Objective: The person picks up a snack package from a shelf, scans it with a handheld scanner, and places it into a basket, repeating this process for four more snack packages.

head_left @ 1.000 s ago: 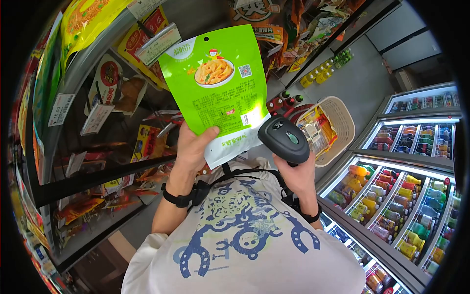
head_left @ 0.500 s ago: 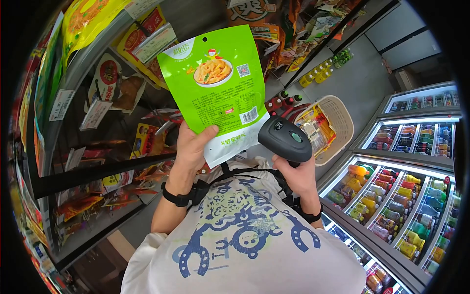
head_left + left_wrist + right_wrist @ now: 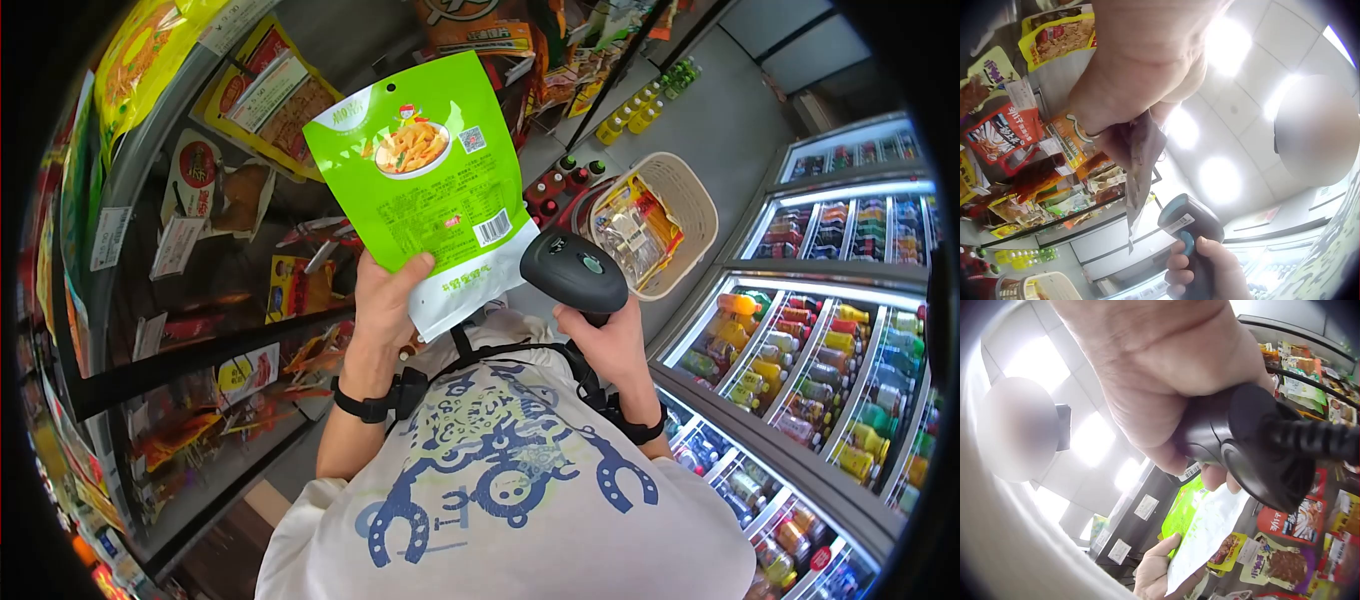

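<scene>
While the left hand (image 3: 384, 300) grips the lower left edge of the green packet (image 3: 420, 190), with its thumb lying on the front, the right hand (image 3: 612, 342) has its fingers curled around the handle of the black scanner (image 3: 575, 270). The packet is raised before the person, slightly tilted, its barcode (image 3: 493, 228) turned to the head camera. The scanner's head is just beside the packet's lower right side; whether they touch, I cannot tell. Beyond the scanner stands a cream basket (image 3: 697, 205), which contains packaged food.
</scene>
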`<state>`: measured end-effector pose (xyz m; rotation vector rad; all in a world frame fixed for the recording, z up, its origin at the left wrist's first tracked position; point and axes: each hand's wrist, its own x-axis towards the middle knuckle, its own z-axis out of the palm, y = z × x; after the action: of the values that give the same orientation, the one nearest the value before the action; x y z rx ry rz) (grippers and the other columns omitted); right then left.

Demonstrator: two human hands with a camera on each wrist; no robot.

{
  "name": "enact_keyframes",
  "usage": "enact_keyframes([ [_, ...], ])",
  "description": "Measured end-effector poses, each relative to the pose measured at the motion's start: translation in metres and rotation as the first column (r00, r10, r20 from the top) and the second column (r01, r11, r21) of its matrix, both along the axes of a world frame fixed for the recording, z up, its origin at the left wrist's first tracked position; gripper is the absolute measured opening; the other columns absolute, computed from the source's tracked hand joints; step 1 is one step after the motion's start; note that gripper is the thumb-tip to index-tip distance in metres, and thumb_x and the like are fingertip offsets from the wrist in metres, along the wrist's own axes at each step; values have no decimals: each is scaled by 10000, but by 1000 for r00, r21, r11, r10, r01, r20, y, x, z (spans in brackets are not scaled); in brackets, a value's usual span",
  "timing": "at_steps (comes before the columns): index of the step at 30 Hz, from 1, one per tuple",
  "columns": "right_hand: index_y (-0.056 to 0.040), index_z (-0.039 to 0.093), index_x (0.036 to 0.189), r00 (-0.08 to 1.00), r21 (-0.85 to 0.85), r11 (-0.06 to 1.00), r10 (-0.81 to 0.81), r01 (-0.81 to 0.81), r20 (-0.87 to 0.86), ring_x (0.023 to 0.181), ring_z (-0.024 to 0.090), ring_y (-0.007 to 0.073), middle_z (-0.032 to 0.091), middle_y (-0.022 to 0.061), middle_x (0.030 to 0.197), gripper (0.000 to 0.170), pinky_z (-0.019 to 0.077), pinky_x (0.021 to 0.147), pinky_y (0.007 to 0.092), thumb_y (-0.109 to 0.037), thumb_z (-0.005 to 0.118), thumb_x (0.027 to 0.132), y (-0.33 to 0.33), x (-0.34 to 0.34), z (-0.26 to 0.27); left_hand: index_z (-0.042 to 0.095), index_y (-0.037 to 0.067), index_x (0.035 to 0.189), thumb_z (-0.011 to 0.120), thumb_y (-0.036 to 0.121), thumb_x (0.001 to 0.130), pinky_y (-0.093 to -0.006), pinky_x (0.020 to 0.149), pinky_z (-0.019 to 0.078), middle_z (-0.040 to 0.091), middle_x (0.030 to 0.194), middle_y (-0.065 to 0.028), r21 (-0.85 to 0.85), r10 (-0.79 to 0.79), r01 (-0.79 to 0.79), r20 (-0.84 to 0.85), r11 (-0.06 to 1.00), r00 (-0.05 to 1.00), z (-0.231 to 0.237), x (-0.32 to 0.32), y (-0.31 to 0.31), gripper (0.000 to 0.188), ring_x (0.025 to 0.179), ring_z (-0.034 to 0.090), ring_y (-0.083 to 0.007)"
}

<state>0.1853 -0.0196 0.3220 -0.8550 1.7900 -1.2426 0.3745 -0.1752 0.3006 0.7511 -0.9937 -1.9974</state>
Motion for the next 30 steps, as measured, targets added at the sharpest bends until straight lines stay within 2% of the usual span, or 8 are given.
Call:
enact_keyframes([
  [4, -23, 642, 957, 973, -29, 990, -129, 137, 193, 681, 569, 84, 635, 19, 762, 207, 463, 640, 259, -75, 677, 759, 19, 16, -11, 489, -31, 1231, 602, -36, 807, -354, 905, 465, 583, 1186, -129, 71, -122, 129, -94, 989, 988, 0, 10, 3, 439, 1044, 588, -223],
  [7, -7, 504, 1234, 925, -222, 932, -211, 288, 315, 922, 601, 153, 617, 102, 1062, 443, 495, 813, 299, -20, 604, 803, 28, 27, -18, 481, -31, 1245, 620, -19, 804, -357, 917, 460, 580, 1199, -131, 76, -211, 226, -171, 971, 962, 0, 23, 11, 463, 1055, 588, -231],
  [9, -20, 508, 1232, 923, -198, 915, -302, 351, 240, 939, 596, 155, 604, 91, 1103, 468, 482, 839, 298, -26, 642, 785, 34, 38, -15, 481, -28, 1248, 626, -12, 803, -357, 921, 458, 581, 1200, -130, 84, -265, 286, -205, 954, 942, -4, 31, 17, 469, 1057, 588, -231],
  [14, -35, 532, 1192, 920, -122, 914, -374, 387, 118, 918, 577, 132, 607, 45, 1034, 523, 475, 800, 275, -15, 737, 711, 56, 70, 0, 476, -24, 1254, 640, -1, 800, -354, 929, 457, 580, 1205, -127, 154, -405, 460, -290, 875, 867, -18, 45, 37, 483, 1062, 588, -233],
  [17, -38, 563, 1128, 901, -101, 899, -412, 426, 138, 874, 559, 110, 596, 13, 971, 511, 470, 767, 259, -11, 782, 667, 63, 84, 6, 478, -24, 1249, 641, -4, 798, -352, 922, 458, 584, 1195, -123, 164, -423, 471, -259, 867, 868, -18, 49, 47, 480, 1055, 589, -223],
  [19, -27, 592, 1089, 911, -100, 905, -410, 413, 54, 864, 556, 99, 607, 20, 976, 464, 467, 754, 251, -14, 782, 666, 68, 89, 6, 460, -23, 1256, 616, -19, 801, -358, 924, 459, 573, 1204, -127, 121, -450, 468, -150, 875, 881, -21, 53, 52, 482, 1059, 586, -227],
  [25, 6, 616, 1044, 871, 15, 875, -479, 483, -114, 812, 565, 94, 635, 35, 938, 399, 471, 722, 251, -21, 772, 678, 83, 106, 26, 502, -32, 1202, 595, -61, 806, -328, 887, 473, 602, 1154, -114, 77, -439, 443, -71, 893, 896, -14, 55, 68, 407, 1018, 599, -192],
  [30, 5, 624, 1027, 878, -18, 888, -458, 460, -138, 789, 569, 97, 638, 35, 915, 377, 475, 709, 251, -30, 772, 683, 99, 92, 25, 514, -35, 1185, 600, -79, 793, -327, 875, 486, 616, 1128, -116, 120, -457, 464, -82, 878, 886, -5, 41, 80, 404, 996, 609, -192],
])
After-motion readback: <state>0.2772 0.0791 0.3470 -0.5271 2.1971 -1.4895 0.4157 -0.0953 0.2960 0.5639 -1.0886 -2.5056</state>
